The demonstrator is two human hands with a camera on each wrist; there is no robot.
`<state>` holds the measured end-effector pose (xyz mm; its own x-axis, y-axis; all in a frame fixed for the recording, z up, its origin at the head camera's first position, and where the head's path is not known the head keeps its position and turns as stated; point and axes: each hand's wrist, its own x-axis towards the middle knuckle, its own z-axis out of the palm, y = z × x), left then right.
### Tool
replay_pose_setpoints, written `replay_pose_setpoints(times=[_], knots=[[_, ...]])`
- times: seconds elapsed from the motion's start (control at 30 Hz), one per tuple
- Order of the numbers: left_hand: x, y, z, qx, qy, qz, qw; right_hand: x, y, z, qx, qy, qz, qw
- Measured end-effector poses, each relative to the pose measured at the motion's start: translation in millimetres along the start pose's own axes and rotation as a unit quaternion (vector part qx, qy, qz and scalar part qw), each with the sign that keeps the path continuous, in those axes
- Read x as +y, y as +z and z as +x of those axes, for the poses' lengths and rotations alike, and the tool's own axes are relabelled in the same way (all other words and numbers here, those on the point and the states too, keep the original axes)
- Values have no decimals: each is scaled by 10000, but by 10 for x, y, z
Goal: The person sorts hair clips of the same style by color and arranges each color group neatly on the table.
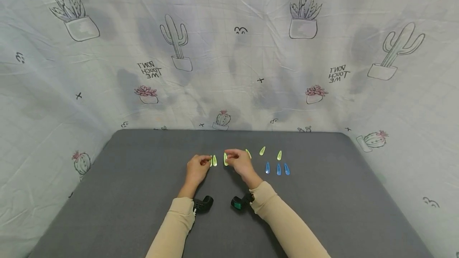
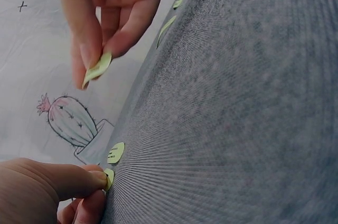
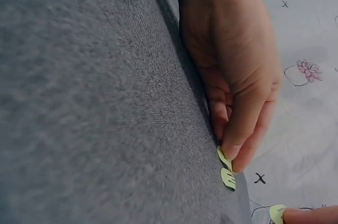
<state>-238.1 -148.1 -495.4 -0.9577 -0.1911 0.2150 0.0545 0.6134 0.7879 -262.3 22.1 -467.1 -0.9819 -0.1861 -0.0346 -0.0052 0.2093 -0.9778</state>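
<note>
Left hand (image 1: 197,168): pinching yellow-green clip A (image 2: 110,179) down at the grey table (image 1: 143,210) | yellow-green clip B (image 1: 214,160): just right of clip A | Right hand (image 1: 241,163): pinching yellow-green clip C (image 2: 98,69) above table, right of clip B | farther right: 3 yellow-green clips (image 1: 279,155), far; 3 blue clips (image 1: 278,169), nearer

Desk (image 1: 125,194): free room at left and right. Obstacles: green clip (image 1: 214,160) between left hand (image 1: 197,168) and right hand (image 1: 242,163); three blue clips (image 1: 278,169), right; fabric backdrop (image 1: 215,59), behind.

Beige sleeves (image 1: 173,228) | gathered cuffs (image 1: 264,199) | curved black left-wrist camera (image 1: 205,204) | black right-wrist camera (image 1: 246,200), green patch (image 1: 236,205)
</note>
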Motion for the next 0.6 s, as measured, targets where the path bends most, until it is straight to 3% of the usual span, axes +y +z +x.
replay_pose_setpoints(times=[0.17,0.6], knots=[[8,1,-6,-7,24,-46,10000,20,72,78,42,-23,-83,10000],[1,9,9,-28,-37,-24,10000,110,208,216,229,-40,-1075,9939]])
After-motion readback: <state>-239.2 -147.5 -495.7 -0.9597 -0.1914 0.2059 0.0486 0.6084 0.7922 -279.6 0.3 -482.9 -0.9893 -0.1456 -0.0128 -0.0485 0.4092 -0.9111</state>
